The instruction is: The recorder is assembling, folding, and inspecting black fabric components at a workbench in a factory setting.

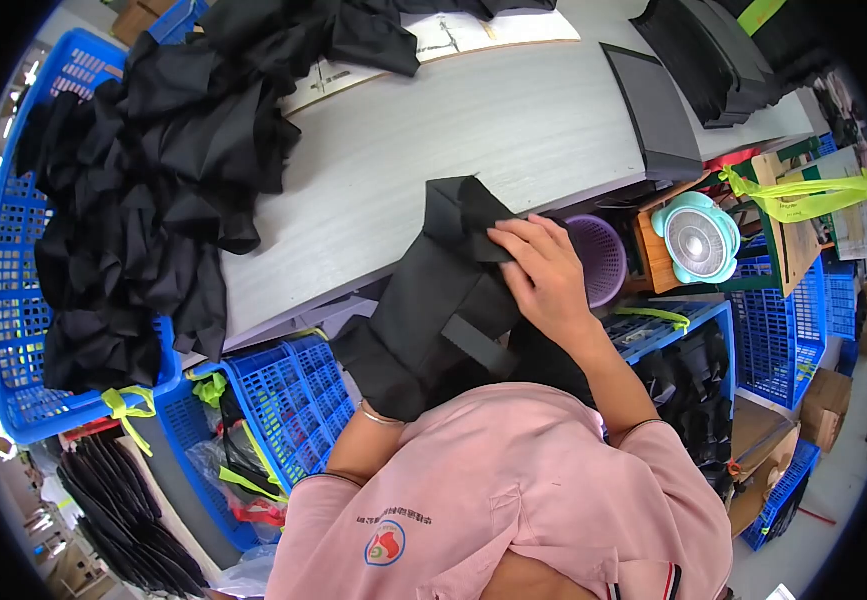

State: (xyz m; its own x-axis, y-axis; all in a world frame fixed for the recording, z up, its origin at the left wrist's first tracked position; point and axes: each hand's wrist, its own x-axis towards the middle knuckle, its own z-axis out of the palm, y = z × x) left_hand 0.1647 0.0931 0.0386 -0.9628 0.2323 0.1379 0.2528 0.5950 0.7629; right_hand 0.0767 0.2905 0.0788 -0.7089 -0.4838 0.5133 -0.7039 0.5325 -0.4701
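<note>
A sewn black fabric piece [408, 290] with folded flaps is held up in front of my body, over the near edge of the table. A short dark grey strip [478, 345] sticks out from its lower right side. My right hand [545, 270] pinches the flap at the piece's upper right, fingers bent over the cloth. My left forearm [365, 440] goes into the lower left end of the fabric, so that hand and its fingers are hidden by it. Many similar black pieces [153, 200] lie heaped in a blue basket [28, 385] at the left and spill onto the table.
The pale grey table [453, 120] spans the front, with stacked black panels [708, 60] at far right. Below its right end stand a purple bin [601, 260] and a turquoise fan [696, 240]. Blue crates [298, 400] flank me, some holding black pieces.
</note>
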